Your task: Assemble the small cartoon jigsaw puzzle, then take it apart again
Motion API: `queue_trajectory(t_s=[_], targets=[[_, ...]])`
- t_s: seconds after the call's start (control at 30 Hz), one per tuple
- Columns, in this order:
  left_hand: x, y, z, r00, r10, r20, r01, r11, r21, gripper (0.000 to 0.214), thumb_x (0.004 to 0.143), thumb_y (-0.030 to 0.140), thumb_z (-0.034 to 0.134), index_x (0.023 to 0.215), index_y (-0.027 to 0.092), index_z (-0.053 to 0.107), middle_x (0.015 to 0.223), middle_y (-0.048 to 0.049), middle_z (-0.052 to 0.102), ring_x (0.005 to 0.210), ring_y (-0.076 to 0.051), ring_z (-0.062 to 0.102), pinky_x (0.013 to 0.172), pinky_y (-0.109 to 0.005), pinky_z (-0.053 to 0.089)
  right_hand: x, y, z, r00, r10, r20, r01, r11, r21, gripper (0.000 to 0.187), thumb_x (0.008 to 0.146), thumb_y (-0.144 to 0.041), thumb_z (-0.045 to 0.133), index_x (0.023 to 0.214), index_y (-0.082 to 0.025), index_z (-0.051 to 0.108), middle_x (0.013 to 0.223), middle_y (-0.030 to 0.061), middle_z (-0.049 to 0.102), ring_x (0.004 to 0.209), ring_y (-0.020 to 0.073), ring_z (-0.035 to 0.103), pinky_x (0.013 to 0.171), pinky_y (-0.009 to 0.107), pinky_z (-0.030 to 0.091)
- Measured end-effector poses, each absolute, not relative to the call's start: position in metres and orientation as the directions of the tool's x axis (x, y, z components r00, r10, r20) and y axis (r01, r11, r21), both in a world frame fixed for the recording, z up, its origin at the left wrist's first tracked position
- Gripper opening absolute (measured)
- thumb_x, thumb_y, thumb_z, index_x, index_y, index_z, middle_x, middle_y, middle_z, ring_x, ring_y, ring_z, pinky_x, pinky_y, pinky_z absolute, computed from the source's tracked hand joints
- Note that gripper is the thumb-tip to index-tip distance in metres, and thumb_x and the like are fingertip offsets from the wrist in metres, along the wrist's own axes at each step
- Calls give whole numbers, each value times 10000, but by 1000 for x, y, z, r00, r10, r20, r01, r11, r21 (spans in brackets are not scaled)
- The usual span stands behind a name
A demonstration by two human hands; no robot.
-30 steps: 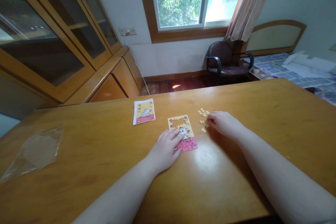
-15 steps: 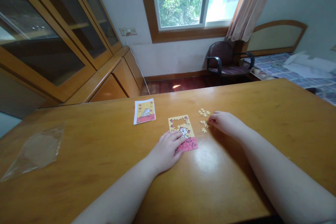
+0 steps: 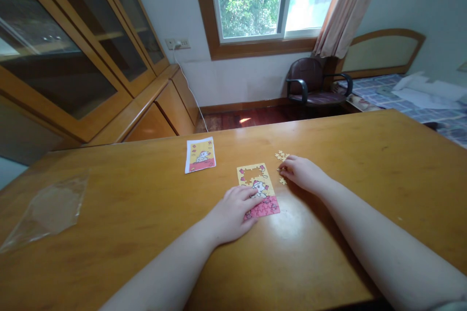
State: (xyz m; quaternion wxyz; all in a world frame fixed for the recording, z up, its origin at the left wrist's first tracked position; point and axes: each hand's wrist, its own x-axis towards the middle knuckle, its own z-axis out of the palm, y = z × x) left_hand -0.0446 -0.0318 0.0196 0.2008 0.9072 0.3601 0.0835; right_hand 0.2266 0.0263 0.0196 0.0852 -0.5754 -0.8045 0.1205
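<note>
Several pieces (image 3: pixel 281 156) just beside right fingers (image 3: pixel 285 170)

One puzzle (image 3: pixel 260 180), one card (image 3: pixel 200 154), one bag (image 3: pixel 51 206), perhaps five loose pieces (image 3: pixel 281 155).

Wooden bench (image 3: pixel 365 165), glossy top with glare. Left: wooden cabinet (image 3: pixel 73 58) with glass doors. White wall (image 3: pixel 171 0), socket (image 3: pixel 177 43) with white cable plugged in. Wood-framed window (image 3: pixel 270 0), daylight, green trees outside, pink curtain (image 3: pixel 346 5) at its right. Dark armchair (image 3: pixel 314 85) below on reddish wood floor (image 3: pixel 248 117). Bed (image 3: pixel 419 102) far right, checked cover.
</note>
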Motion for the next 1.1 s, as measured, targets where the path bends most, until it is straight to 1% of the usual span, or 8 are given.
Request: queue_trajectory(t_s=[0.13, 0.3, 0.4, 0.53, 0.8, 0.9, 1.0, 1.1], targets=[[-44, -34, 23, 759, 651, -10, 588, -679, 441, 472, 852, 332, 556, 1321, 310, 515, 1364, -42, 517, 1255, -258, 433, 1070, -450, 320, 226, 30, 9, -287, 958, 11, 904, 275, -326, 166, 868, -280, 539, 883, -215, 690, 956, 46, 649, 827, 162, 620, 768, 257, 451], [-44, -33, 20, 765, 644, 8, 571, -684, 454, 464, 852, 319, 556, 1315, 308, 518, 1357, -49, 522, 1244, -263, 445, 1056, -463, 330, 225, 36, 1, -264, 964, -17, 880, 234, -413, 74, 827, -223, 585, 840, -187, 648, 911, 52, 633, 801, 157, 599, 760, 263, 452], [-44, -32, 18, 767, 641, 22, 563, -690, 455, 456, 849, 314, 559, 1303, 287, 532, 1345, -61, 530, 1235, -270, 452, 1046, -471, 344, 226, 37, 0, -269, 962, -33, 871, 229, -435, 42, 816, -203, 590, 832, -178, 620, 902, 62, 628, 804, 166, 588, 760, 274, 447], [-44, -32, 18, 764, 645, 30, 562, -687, 460, 446, 842, 299, 570, 1286, 275, 547, 1332, -62, 541, 1228, -264, 460, 1046, -464, 351, 226, 35, 2, -278, 961, 0, 856, 247, -454, 34, 807, -200, 582, 835, -180, 583, 893, 64, 616, 800, 172, 575, 739, 278, 436], [-43, -32, 18, 756, 651, 68, 551, -688, 471, 417, 841, 275, 574, 1258, 271, 566, 1300, -56, 563, 1206, -244, 483, 1033, -438, 373, 229, 32, 6, -274, 962, -7, 803, 225, -551, 18, 778, -206, 590, 769, -194, 579, 775, 11, 632, 697, 142, 558, 644, 250, 404], [-43, -31, 14, 737, 669, 92, 557, -680, 477, 380, 850, 252, 558, 1229, 263, 583, 1283, -52, 575, 1196, -231, 494, 1029, -420, 381, 226, 28, 12, -255, 967, -14, 755, 190, -627, 65, 788, -232, 578, 817, -198, 625, 758, -1, 646, 650, 130, 545, 623, 247, 403], [-43, -30, 11, 692, 711, 123, 585, -652, 483, 334, 849, 218, 548, 1174, 253, 615, 1243, -49, 602, 1165, -220, 522, 1017, -403, 391, 217, 20, 19, -287, 957, -40, 689, 177, -703, 130, 810, -251, 552, 854, -198, 663, 752, 1, 656, 638, 127, 539, 615, 247, 408], [-43, -27, 11, 596, 792, 129, 660, -576, 483, 280, 847, 193, 534, 1100, 238, 646, 1147, -52, 647, 1075, -214, 567, 962, -389, 422, 203, 10, 22, -336, 941, -47, 664, 201, -720, 140, 807, -261, 570, 844, -201, 690, 787, 11, 670, 664, 131, 546, 631, 249, 414]])
